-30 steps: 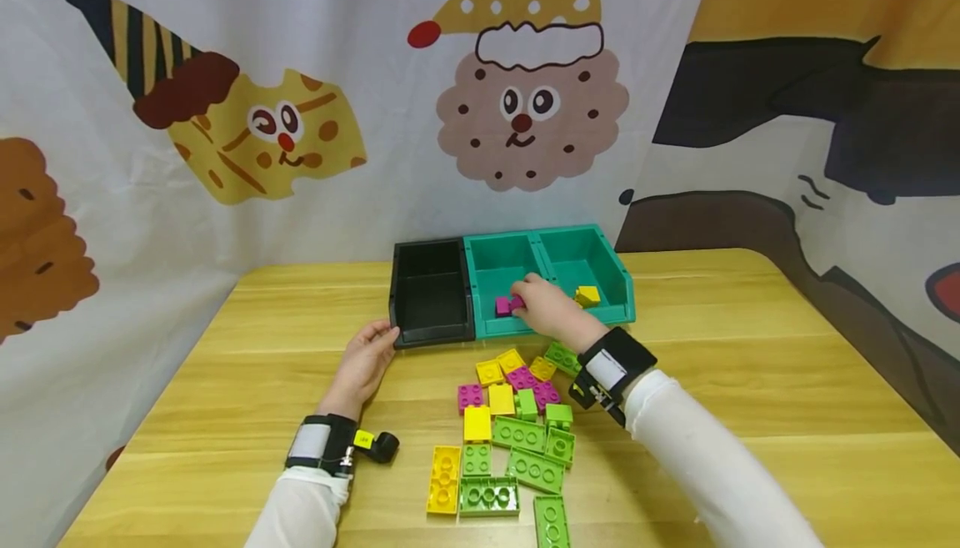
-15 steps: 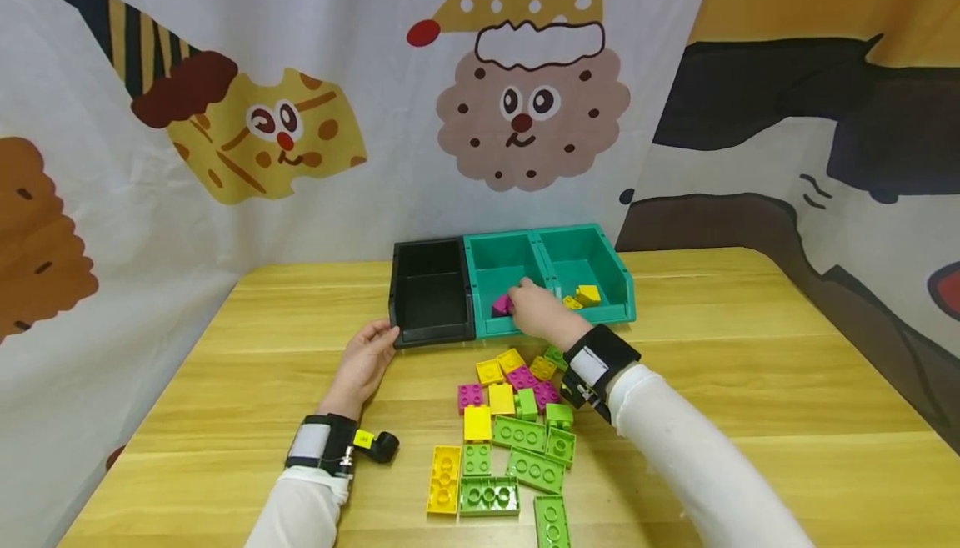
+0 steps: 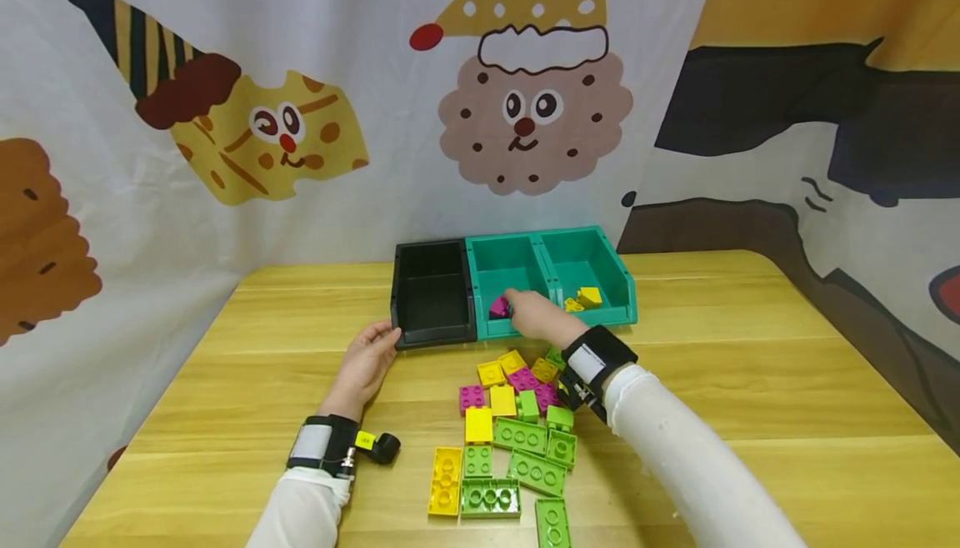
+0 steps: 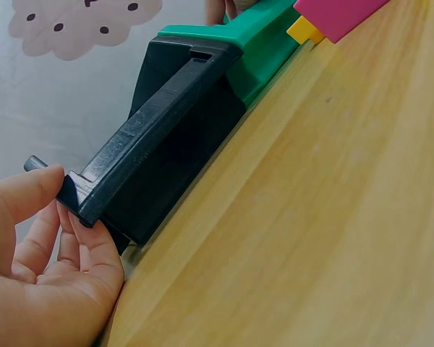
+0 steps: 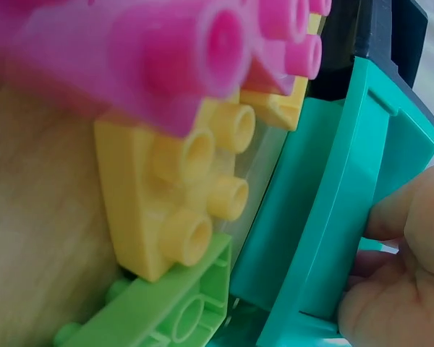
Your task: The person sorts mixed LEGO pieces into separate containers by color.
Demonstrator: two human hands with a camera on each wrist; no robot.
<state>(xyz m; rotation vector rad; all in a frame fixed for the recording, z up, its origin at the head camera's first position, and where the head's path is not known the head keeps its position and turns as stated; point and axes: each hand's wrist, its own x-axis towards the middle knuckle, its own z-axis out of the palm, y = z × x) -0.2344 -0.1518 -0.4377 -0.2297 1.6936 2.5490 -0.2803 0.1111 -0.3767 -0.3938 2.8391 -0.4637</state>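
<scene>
My left hand holds the front left corner of the black bin; in the left wrist view, its thumb lies on the rim and its fingers curl beneath. Inside the middle teal bin, my right hand has its fingertips at magenta building bricks. It seems to pinch one, though the fingers cover part of it. From the right wrist camera, curled fingers show behind the teal front wall, which hides their tips. Yellow bricks lie in the right teal bin.
Loose bricks lie on the wooden table before the bins: several green ones, yellow ones and magenta ones. Some lie under my right wrist. A printed cloth hangs behind the table.
My right hand has moved slightly left and lower into the middle teal bin with a magenta brick, uncovering more of the yellow bricks. My left hand stays on the black bin.
</scene>
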